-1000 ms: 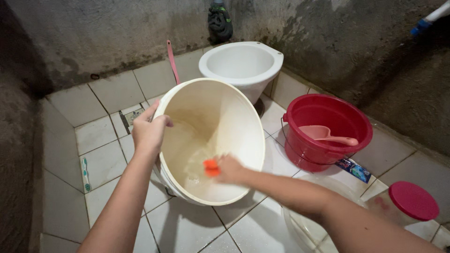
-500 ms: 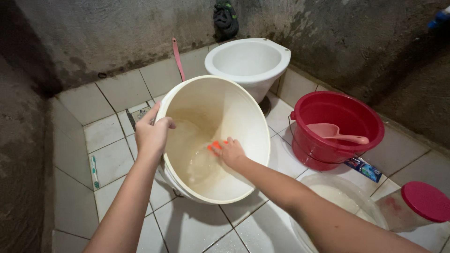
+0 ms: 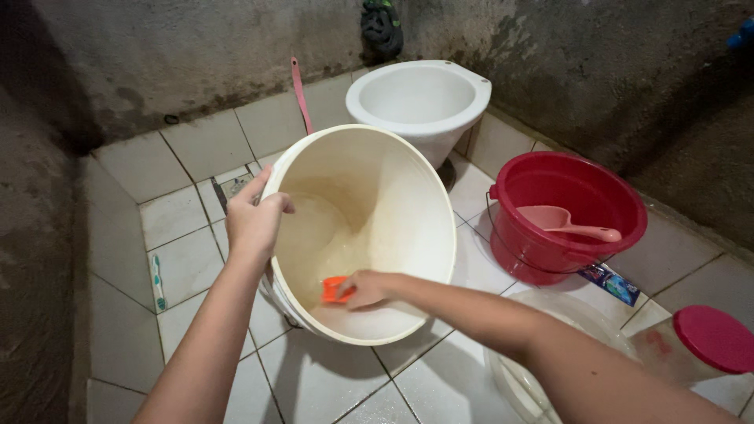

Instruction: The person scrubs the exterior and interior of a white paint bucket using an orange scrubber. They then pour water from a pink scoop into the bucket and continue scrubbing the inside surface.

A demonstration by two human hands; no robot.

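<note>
Dim, warm light falls from above, brightest on the cream bucket [image 3: 369,228] wall just beyond the right hand [image 3: 367,287] fingers. Walls sink into shadow. Wet tiles below the fingers glint; forearms blur and stretch at the lower edge.

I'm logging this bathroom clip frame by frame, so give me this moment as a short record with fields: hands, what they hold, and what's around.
left hand: grips the rim of the cream bucket, which is tilted toward the camera
right hand: inside the bucket, holding an orange scrubber against the wet inner wall
behind: white toilet bowl; pink handle leaning at the wall
right side: red bucket with a pink dipper inside; jar with a pink lid
left floor: toothbrush on the tiles
</note>
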